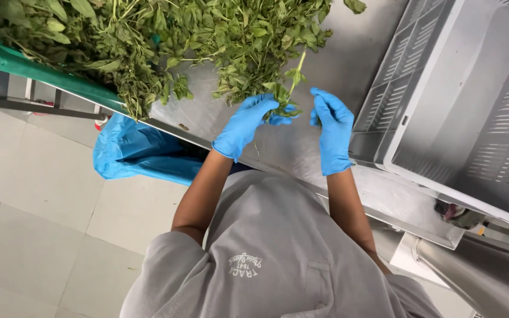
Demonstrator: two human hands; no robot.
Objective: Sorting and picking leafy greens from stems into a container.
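My left hand (245,123), in a blue glove, pinches a leafy green herb sprig (282,100) at its lower end; the stem points up toward the pile. My right hand (332,131), also blue-gloved, is held upright just right of the sprig with fingers apart and nothing visible in it. Both hands hover over the steel table (349,65). A large pile of the same green herbs (207,35) lies just beyond the hands, spreading to the left.
A grey perforated plastic crate (472,100) stands on the table at the right, close to my right hand. A green crate edge (25,65) runs under the herbs at upper left. A blue plastic bag (131,150) hangs below the table edge over tiled floor (36,224).
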